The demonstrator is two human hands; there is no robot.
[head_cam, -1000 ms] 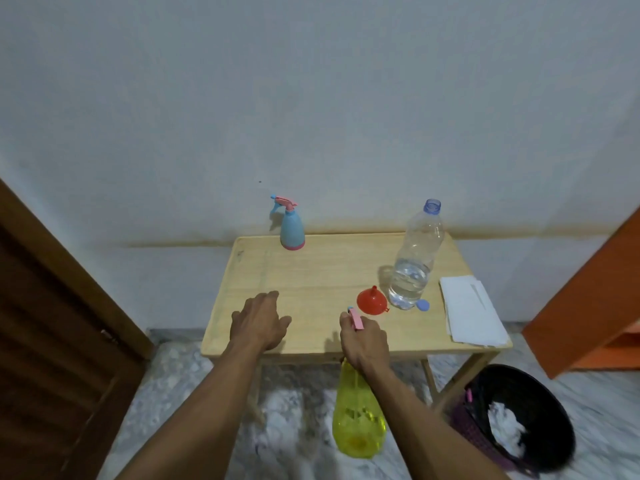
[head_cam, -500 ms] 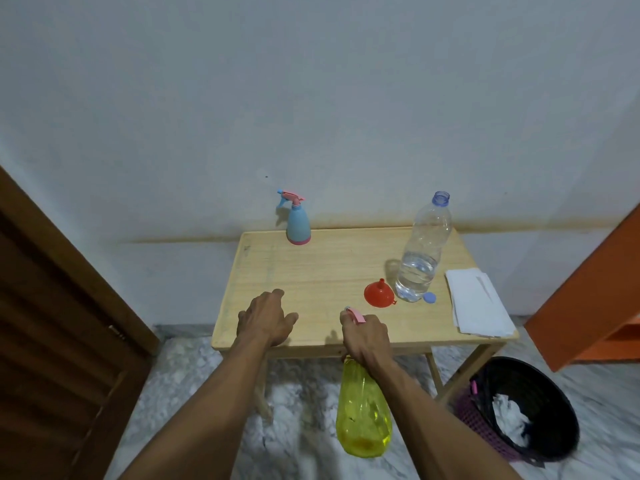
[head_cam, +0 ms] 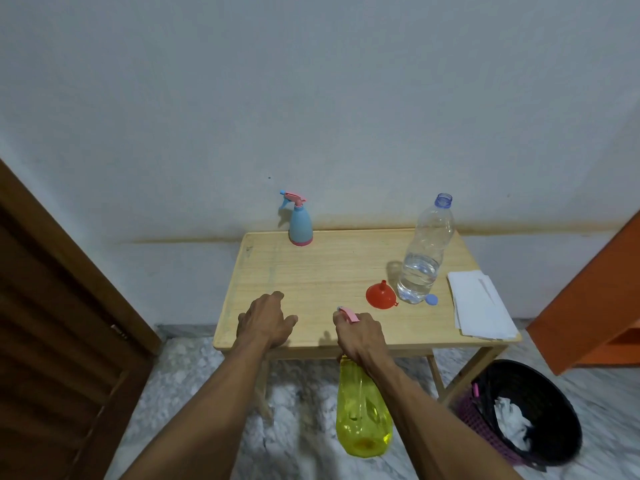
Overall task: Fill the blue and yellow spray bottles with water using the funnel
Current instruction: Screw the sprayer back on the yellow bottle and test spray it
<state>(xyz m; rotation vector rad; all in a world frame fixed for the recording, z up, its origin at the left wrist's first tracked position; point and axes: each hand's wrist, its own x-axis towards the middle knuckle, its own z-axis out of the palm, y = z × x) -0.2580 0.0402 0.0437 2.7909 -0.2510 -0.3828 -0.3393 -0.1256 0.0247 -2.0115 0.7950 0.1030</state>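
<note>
Right hand (head_cam: 362, 336) grips yellow spray bottle (head_cam: 362, 417) head; left hand (head_cam: 266, 322) loosely curled, empty. Funnel (head_cam: 381, 295) touches water bottle (head_cam: 424, 254), cap (head_cam: 431, 299) beside.

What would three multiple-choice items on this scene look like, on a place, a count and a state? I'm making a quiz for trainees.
1. Where is the red funnel?
A. in the bin
B. on the table, beside the water bottle
C. in the blue spray bottle

2. How many spray bottles show?
A. one
B. two
C. three

3. The water bottle is
A. capped
B. lying down
C. uncapped

Answers:
1 B, it rests by the bottle's base.
2 B, the blue spray bottle and the yellow spray bottle.
3 C, the blue cap lies on the table.
</note>
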